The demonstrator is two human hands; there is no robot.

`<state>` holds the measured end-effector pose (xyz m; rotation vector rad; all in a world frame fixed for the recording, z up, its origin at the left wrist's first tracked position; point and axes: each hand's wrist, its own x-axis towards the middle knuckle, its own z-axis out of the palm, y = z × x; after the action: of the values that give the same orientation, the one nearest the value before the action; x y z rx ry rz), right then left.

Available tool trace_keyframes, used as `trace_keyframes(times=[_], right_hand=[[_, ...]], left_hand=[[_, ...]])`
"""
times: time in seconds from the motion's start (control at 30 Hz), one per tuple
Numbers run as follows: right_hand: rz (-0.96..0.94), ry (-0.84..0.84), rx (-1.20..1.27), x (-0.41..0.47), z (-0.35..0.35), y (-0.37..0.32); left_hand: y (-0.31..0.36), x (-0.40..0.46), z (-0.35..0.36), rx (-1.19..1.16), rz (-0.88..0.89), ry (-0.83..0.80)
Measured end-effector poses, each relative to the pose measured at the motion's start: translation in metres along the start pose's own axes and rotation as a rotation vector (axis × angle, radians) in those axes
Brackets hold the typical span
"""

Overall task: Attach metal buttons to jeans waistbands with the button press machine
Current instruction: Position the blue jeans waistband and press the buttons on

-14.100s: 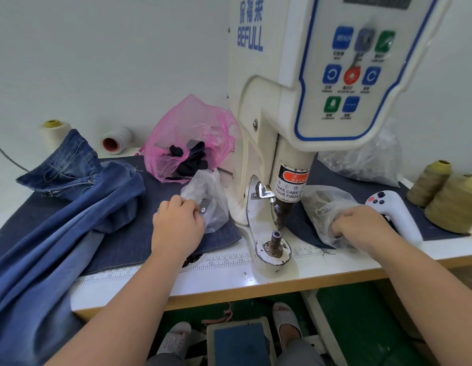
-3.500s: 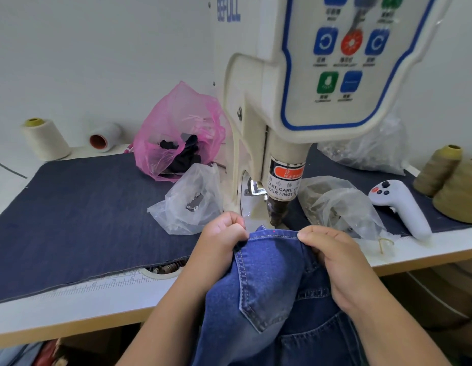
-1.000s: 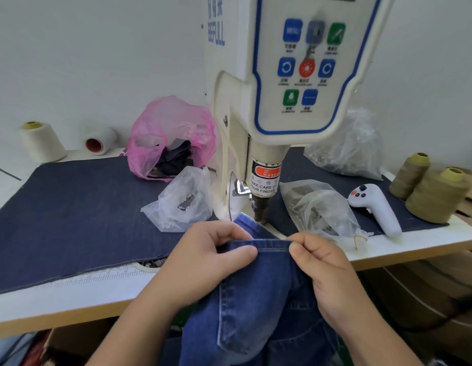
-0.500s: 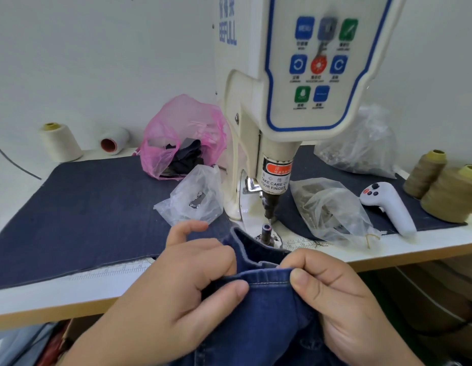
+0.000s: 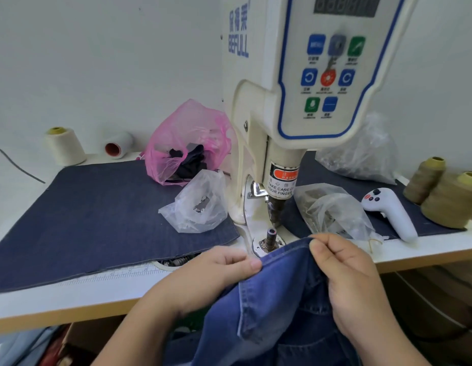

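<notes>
A cream button press machine (image 5: 258,133) stands mid-table, its punch (image 5: 275,212) raised above the lower die post (image 5: 271,235). Blue jeans (image 5: 277,307) hang over the table's front edge, their waistband stretched just in front of the die. My left hand (image 5: 211,276) pinches the waistband at its left end. My right hand (image 5: 348,270) pinches the waistband's upper right corner, beside the die base. Two clear bags of metal parts lie either side of the machine, the left bag (image 5: 200,202) and the right bag (image 5: 332,210).
A dark denim mat (image 5: 92,212) covers the table. At the back sit a pink bag (image 5: 187,143), a cream thread cone (image 5: 64,146) and a lying spool (image 5: 117,147). On the right are a white controller (image 5: 390,212), olive thread cones (image 5: 451,202) and another clear bag (image 5: 361,151).
The jeans have come down and forward from the die, which is now uncovered. Both hands have shifted along the waistband and spread it wider, my right hand now nearest the die.
</notes>
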<state>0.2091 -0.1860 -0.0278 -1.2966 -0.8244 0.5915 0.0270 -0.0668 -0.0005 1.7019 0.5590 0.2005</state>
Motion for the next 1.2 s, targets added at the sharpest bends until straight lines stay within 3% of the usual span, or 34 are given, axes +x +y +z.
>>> trace_keyframes(times=[0.2,0.37,0.57,0.77,1.2], right_hand=[[0.121,0.106,-0.063,0.035,-0.003,0.006],[0.296,-0.028,-0.064,0.047,-0.006,0.015],[0.402,-0.146,0.129,0.053,-0.008,0.015],[0.412,-0.21,0.259,0.054,-0.01,0.016],[0.291,-0.125,0.099,0.045,-0.002,0.02]], left_hand=[[0.008,0.034,-0.001,0.067,0.071,0.248],[-0.002,0.049,-0.007,-0.078,0.056,0.359],[-0.011,0.061,-0.008,-0.359,0.045,0.352],[-0.018,0.059,-0.008,-0.401,0.086,0.263],[-0.023,0.064,-0.009,-0.406,0.068,0.237]])
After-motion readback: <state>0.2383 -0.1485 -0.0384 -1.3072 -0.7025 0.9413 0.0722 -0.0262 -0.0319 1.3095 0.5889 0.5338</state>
